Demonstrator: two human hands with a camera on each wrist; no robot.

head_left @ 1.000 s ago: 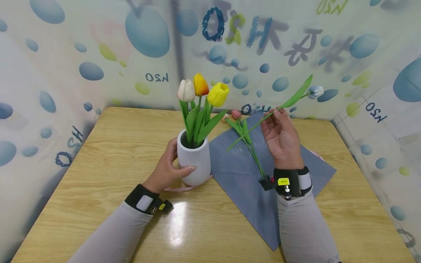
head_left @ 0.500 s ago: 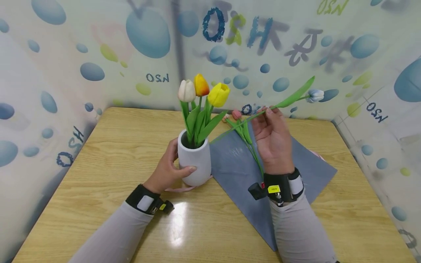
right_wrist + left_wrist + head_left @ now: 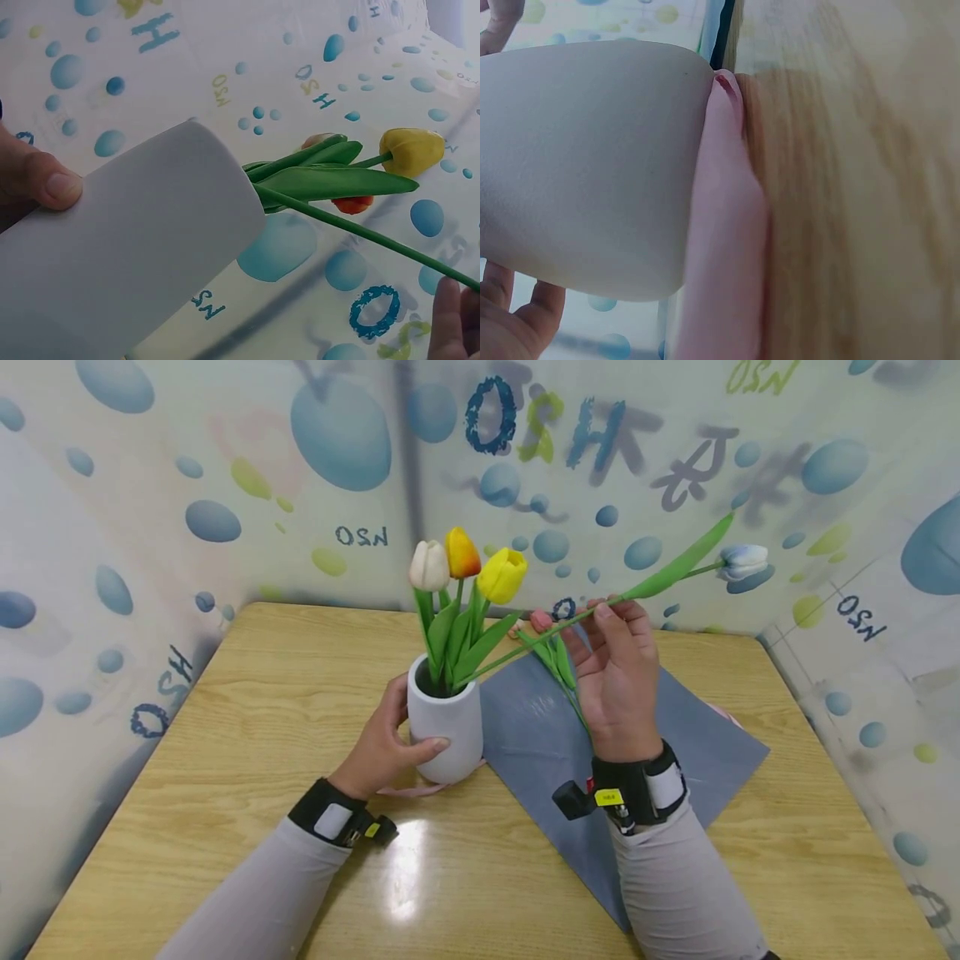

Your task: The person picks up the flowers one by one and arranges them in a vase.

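Note:
My left hand (image 3: 386,739) grips a white vase (image 3: 448,735) from its left side, thumb across the front. Three tulips stand in the vase: a white tulip (image 3: 430,567), an orange-yellow tulip (image 3: 462,553) and a yellow tulip (image 3: 502,576). Between thumb and fingers, my right hand (image 3: 618,672) pinches the green stem of a pale blue tulip (image 3: 744,562). This tulip slants, its bloom up to the right and its stem end at the vase's rim. In the right wrist view the stem (image 3: 367,234) reaches the vase mouth, beside the leaves (image 3: 330,182).
Under my right arm a grey-blue sheet (image 3: 532,752) lies on the wooden table (image 3: 300,693). A pink tulip (image 3: 541,622) rests on it, with another bloom beside it. Pink ribbon (image 3: 724,247) runs along the vase's base. A patterned backdrop (image 3: 262,485) stands behind.
My right hand has moved left, bringing the blue tulip's stem end from over the sheet to the vase's rim. The left hand and vase have stayed in place.

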